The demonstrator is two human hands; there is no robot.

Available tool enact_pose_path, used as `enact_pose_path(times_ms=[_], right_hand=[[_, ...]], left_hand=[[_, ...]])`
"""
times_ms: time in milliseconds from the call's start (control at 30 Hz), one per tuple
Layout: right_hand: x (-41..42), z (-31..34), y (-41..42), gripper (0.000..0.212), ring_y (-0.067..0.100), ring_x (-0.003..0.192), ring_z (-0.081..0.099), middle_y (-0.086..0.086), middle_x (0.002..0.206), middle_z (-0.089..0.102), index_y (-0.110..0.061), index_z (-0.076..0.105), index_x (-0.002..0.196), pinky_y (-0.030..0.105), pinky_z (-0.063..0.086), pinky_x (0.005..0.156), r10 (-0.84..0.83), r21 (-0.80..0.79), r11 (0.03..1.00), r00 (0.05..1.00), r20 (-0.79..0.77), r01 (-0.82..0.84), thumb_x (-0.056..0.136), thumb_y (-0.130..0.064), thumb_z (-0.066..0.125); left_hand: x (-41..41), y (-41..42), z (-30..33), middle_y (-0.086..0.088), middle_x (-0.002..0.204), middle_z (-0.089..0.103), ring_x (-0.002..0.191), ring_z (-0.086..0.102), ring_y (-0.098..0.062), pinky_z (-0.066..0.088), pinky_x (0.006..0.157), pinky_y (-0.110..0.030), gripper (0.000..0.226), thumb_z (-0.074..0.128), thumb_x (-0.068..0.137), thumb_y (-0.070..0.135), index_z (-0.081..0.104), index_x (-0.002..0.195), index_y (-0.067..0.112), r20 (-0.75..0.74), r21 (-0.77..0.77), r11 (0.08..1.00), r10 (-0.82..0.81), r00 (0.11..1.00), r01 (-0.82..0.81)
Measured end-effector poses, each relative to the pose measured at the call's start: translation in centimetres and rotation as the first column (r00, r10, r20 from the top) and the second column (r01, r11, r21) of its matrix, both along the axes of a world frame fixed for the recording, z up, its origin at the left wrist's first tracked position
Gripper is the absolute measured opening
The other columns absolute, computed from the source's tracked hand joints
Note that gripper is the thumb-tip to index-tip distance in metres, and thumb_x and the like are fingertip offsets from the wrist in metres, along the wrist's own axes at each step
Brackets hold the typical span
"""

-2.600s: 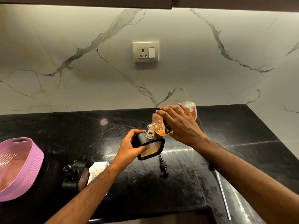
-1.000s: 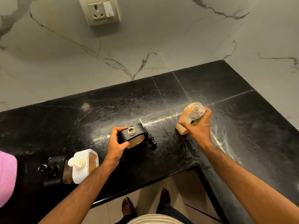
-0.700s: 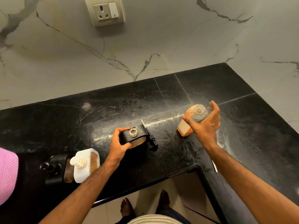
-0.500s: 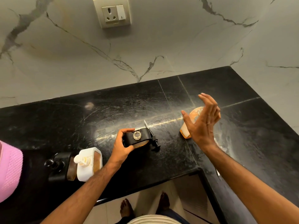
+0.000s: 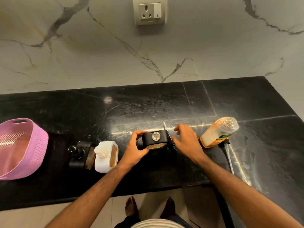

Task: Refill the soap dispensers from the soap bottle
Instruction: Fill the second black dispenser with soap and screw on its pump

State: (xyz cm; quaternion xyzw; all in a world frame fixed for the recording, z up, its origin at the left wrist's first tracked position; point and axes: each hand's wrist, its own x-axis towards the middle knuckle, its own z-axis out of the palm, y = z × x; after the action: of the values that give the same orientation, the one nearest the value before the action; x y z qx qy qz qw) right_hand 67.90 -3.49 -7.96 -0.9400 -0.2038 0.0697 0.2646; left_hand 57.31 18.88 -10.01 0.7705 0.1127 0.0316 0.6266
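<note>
Countertop (image 5: 246, 99) — black polished stone — meets marble wall (image 5: 98, 63) bearing socket (image 5: 149, 11).

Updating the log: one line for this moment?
left hand: grips open black dispenser | right hand: reaching pump | soap bottle: standing, uncapped

A black stone countertop (image 5: 148, 102), glossy and streaked, runs along a marble-veined wall and turns a corner at its right end. A pink perforated basket (image 5: 21, 148) sits at the far left. Near it a black soap dispenser (image 5: 79, 155) stands just beside a white soap dispenser (image 5: 107, 157), both with pumps fitted. At the centre stands a second black dispenser (image 5: 155, 139), its neck open, with its pump (image 5: 170, 139) lying on the stone against its right side. Further right an uncapped soap bottle (image 5: 218, 132) of orange liquid stands upright.
</note>
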Motion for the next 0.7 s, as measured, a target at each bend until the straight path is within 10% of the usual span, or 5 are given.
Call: enact_pose_path(times_ms=[500,700], right_hand=[[0.9,-2.6,0.7,0.027,0.019,0.077,0.067,0.001,0.079,0.069,-0.017,0.060,0.083,0.044,0.058,0.077,-0.164,-0.107,0.985,0.927,-0.339,0.135,0.081,-0.042,0.071],[2.3,0.0,0.5,0.026,0.016,0.080,0.063,0.000,0.084,0.066,-0.017,0.056,0.088,0.027,0.046,0.062,-0.194,0.061,0.971,0.908,-0.372,0.232,0.082,-0.031,0.078]], left_hand=[[0.4,-0.1,-0.4,0.015,0.128,0.061,0.122,0.055,0.005,0.039,0.101,-0.009,0.059,0.084,0.078,0.010,0.055,0.126,0.028,-0.098,0.059,0.998,0.011,0.995,-0.005],[0.9,-0.4,0.2,0.016,0.120,0.064,0.110,0.056,0.017,0.043,0.091,-0.005,0.049,0.084,0.079,0.013,0.058,0.120,0.021,-0.134,0.020,1.000,0.016,0.991,-0.013]])
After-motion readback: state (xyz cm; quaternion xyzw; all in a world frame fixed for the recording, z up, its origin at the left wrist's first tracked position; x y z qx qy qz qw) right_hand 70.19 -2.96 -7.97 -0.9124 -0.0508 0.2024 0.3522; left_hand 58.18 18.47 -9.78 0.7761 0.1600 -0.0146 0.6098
